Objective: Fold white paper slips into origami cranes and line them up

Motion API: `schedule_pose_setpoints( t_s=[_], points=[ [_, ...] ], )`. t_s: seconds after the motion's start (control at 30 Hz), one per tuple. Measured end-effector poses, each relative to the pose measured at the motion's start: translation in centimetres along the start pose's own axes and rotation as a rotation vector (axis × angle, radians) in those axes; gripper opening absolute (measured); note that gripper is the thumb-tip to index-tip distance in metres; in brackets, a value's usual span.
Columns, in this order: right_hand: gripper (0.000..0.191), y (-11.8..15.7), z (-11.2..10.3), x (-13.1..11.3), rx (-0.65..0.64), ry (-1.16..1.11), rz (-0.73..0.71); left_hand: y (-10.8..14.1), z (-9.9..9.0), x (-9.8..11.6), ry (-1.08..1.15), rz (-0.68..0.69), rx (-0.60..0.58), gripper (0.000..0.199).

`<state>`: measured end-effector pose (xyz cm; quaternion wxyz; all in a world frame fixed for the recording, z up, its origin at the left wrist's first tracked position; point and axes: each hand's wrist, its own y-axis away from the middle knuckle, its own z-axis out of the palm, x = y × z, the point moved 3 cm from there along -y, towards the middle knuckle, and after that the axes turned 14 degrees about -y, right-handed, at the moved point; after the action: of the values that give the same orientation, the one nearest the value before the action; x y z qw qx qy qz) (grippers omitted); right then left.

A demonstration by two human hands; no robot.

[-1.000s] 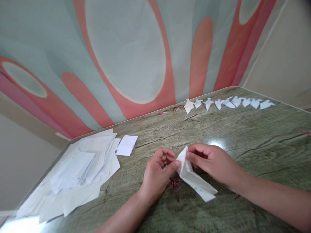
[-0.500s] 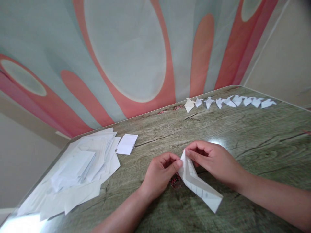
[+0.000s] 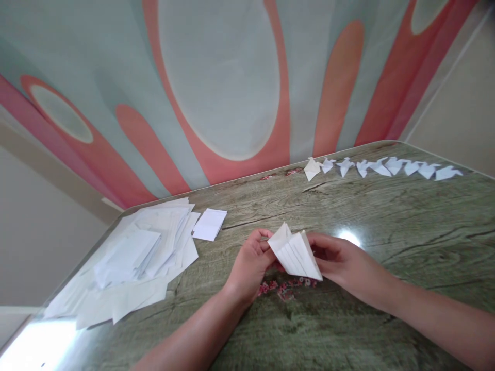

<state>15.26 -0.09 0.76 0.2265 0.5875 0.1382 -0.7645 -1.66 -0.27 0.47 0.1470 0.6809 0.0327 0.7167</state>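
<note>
Paper piece [image 3: 294,252], previously trailing long toward the body, is now gathered into a compact pleated wedge above the table [image 3: 406,221], pinched between left hand [image 3: 251,260] and right hand [image 3: 344,263]; folding advances.

On the table [image 3: 386,216], the paper pile [image 3: 131,263] lay left of the folded sheet [image 3: 296,252] — folded paper figures [image 3: 381,167] stood behind it, along the table's far edge.
</note>
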Motion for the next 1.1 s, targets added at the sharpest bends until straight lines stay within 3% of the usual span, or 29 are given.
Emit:
schedule_pose_setpoints(
  t_s=[0.33,0.43,0.5,0.53,0.63,0.73,0.93,1.1],
  points=[
    [0.023,-0.4,-0.8,0.7,0.035,0.007,0.068,0.1,0.4,0.2,-0.110,0.036,-0.001,0.028],
    [0.026,-0.3,-1.8,-0.4,0.261,0.131,-0.042,0.1,-0.1,0.3,-0.196,0.086,0.094,0.025],
    [0.025,0.3,-2.4,-1.8,0.468,0.301,-0.199,0.2,-0.6,0.4,-0.342,0.152,0.189,0.021],
    [0.024,0.6,-2.4,-2.4,0.501,0.385,-0.292,0.3,-0.9,0.5,-0.431,0.190,0.229,0.019],
    [0.021,1.1,-1.4,-3.3,0.344,0.557,-0.456,0.6,-1.3,0.7,-0.654,0.278,0.302,0.013],
    [0.029,1.2,-0.6,-2.2,0.200,0.651,-0.437,0.8,-1.4,0.9,-0.764,0.326,0.339,0.013],
    [0.017,1.2,0.2,-0.7,0.120,0.715,-0.465,1.2,-0.5,1.0,-0.813,0.388,0.284,0.003],
    [0.019,1.2,0.3,-1.0,0.164,0.592,-0.258,2.1,0.3,1.5,-0.919,0.490,0.272,0.003]
  ],
)
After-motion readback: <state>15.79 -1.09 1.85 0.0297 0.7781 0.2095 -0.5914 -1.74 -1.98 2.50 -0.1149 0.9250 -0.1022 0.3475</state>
